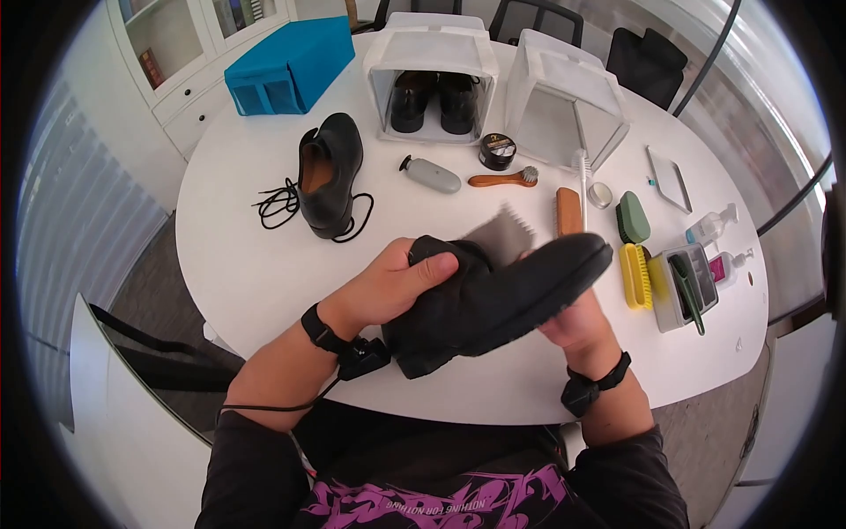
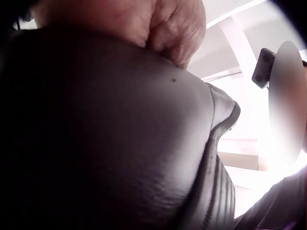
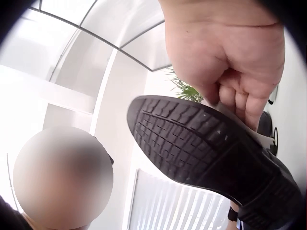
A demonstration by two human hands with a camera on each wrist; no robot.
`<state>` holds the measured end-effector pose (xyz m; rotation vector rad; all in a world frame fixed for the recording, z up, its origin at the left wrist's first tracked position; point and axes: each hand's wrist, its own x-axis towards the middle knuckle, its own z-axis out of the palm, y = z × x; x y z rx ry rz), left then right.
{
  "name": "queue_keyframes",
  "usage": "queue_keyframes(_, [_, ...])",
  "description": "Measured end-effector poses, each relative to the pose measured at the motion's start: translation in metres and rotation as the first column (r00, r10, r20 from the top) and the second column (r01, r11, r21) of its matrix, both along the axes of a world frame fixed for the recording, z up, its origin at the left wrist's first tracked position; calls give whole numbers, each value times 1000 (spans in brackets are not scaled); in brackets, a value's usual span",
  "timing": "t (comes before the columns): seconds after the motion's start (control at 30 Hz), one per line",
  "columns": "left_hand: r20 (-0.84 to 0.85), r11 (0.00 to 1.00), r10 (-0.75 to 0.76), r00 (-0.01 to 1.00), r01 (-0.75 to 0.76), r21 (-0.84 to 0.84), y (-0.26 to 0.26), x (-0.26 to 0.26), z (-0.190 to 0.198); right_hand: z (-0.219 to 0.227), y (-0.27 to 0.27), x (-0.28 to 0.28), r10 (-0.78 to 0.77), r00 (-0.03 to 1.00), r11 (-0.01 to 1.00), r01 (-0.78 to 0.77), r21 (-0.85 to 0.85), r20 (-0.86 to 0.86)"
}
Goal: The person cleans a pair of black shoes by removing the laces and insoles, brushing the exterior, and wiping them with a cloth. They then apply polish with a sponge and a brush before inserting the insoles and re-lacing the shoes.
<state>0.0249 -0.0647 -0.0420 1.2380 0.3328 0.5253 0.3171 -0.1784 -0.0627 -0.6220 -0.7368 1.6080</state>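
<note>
A black leather shoe [image 1: 520,295] is held up over the near edge of the table, its toe toward the right. My left hand [image 1: 383,286] grips it around the ankle opening, thumb on top. Behind the shoe, my right hand [image 1: 577,322] pinches a grey cloth [image 1: 502,234] with a zigzag edge, close against the shoe's upper. In the right wrist view, curled fingers of that hand hold the cloth beside the treaded sole [image 3: 177,139]. The left wrist view is mostly filled by the shoe's dark leather [image 2: 120,120]. A matching shoe [image 1: 335,167] with loose laces stands at the left.
Farther back are a blue box [image 1: 295,66], a white box [image 1: 432,53] holding black shoes and another white box [image 1: 568,97]. A grey bottle [image 1: 432,175], polish tin [image 1: 497,152], wooden-handled brush [image 1: 502,180], yellow brush [image 1: 634,276] and grey caddy [image 1: 674,304] stand on the table.
</note>
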Motion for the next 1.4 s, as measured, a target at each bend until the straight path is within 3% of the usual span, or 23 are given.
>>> queue_keyframes(0.03, [5,999,30,1000,-30,-17,-1,1,3,20,-3,-2,-27,992,999,32,43,-121])
queue_keyframes(0.1, [9,998,61,998,-61,-32,0,3,5,42,-4,-6,-36,992,990,52,133,-120])
queue_keyframes(0.17, [-1,995,77,997,-77,-65,0,5,6,41,-1,-1,-15,992,955,51,291,-124])
queue_keyframes(0.2, [-1,995,76,997,-76,-65,0,6,6,36,1,0,-16,992,955,52,291,-125])
queue_keyframes(0.27, [-4,994,83,997,-83,-63,-2,7,8,33,4,1,96,948,908,41,418,-303])
queue_keyframes(0.4, [-21,994,100,995,-101,-44,-2,9,12,50,-2,7,24,928,894,147,424,-372])
queue_keyframes(0.47, [13,984,122,992,-120,-130,1,12,6,57,0,17,-24,925,861,212,463,-380])
queue_keyframes(0.5, [8,985,119,993,-117,-128,2,12,2,66,-2,11,-235,909,884,347,314,-343])
queue_keyframes(0.53, [51,975,139,989,-128,-182,2,13,-1,48,8,24,-241,905,880,356,314,-350])
queue_keyframes(0.57, [89,963,157,984,-132,-235,3,14,-3,15,23,46,-159,967,893,227,388,-200])
queue_keyframes(0.6, [81,966,140,987,-119,-228,2,15,-4,18,29,43,-84,996,893,92,441,-39])
queue_keyframes(0.63, [74,966,159,985,-139,-219,3,15,-6,16,23,28,-179,964,974,145,174,198])
queue_keyframes(0.67, [68,964,178,982,-160,-211,3,16,-5,35,17,-4,-191,880,963,255,-93,435])
queue_keyframes(0.7, [59,968,162,985,-147,-204,3,16,-4,22,15,-1,44,865,969,84,-230,500])
queue_keyframes(0.73, [31,968,177,984,-168,-188,4,15,-3,45,7,-25,4,961,957,77,-280,278])
queue_keyframes(0.83, [33,968,167,985,-158,-195,4,17,2,37,11,-10,-96,970,977,134,-167,221])
queue_keyframes(0.9, [71,968,149,986,-131,-214,5,18,4,42,11,7,-202,979,978,201,59,14])
queue_keyframes(1.03, [22,973,85,996,-78,-217,4,17,0,69,2,0,-296,954,938,280,203,49])
queue_keyframes(1.13, [-5,973,34,999,-34,-227,1,18,4,84,1,-13,-455,890,846,437,307,-14])
queue_keyframes(1.27, [-21,971,-34,999,28,-238,-2,17,4,79,-3,-3,-545,836,768,468,438,63])
queue_keyframes(1.33, [3,968,-35,999,34,-249,-6,18,5,72,-5,5,-675,715,674,497,546,182])
queue_keyframes(1.37, [27,964,-36,999,42,-262,-8,19,6,75,-6,0,-675,715,673,497,548,181])
queue_keyframes(1.4, [28,965,-36,999,42,-260,-7,19,4,80,-8,-8,-771,549,594,439,674,322])
